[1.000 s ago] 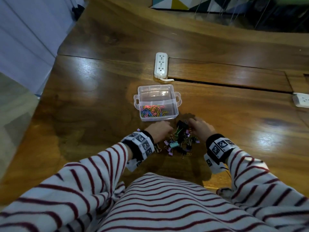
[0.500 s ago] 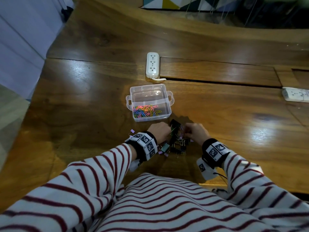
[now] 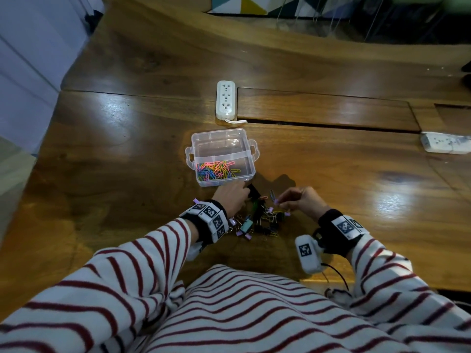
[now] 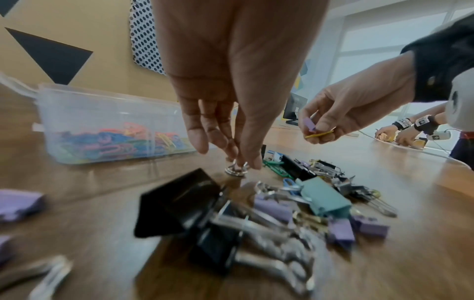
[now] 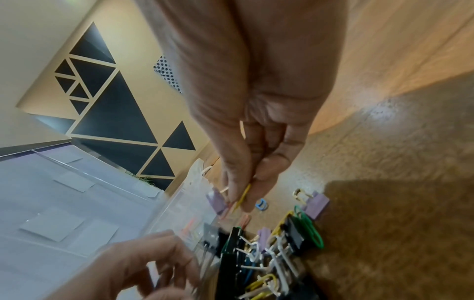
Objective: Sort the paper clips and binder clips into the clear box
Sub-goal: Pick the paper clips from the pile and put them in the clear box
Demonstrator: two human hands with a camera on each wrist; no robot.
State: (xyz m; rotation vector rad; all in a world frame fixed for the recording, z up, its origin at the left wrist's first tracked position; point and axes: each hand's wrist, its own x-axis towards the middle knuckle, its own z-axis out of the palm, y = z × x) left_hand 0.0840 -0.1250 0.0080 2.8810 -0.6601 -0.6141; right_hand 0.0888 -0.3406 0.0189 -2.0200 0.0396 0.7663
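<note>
Where clips (image 3: 257,220) lie scattered, glossy wooden table (image 3: 127,149) gleams.

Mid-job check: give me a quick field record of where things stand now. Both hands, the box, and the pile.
left hand: fingertips pinch the silver wire handle of a binder clip at the table
right hand: raised off the pile, grip on a small purple binder clip and a yellow paper clip
clear box: open, two compartments
near compartment: coloured paper clips
far compartment: looks empty
pile: mixed binder clips, a few paper clips, on the table between the hands
power strip: beyond the box
</note>
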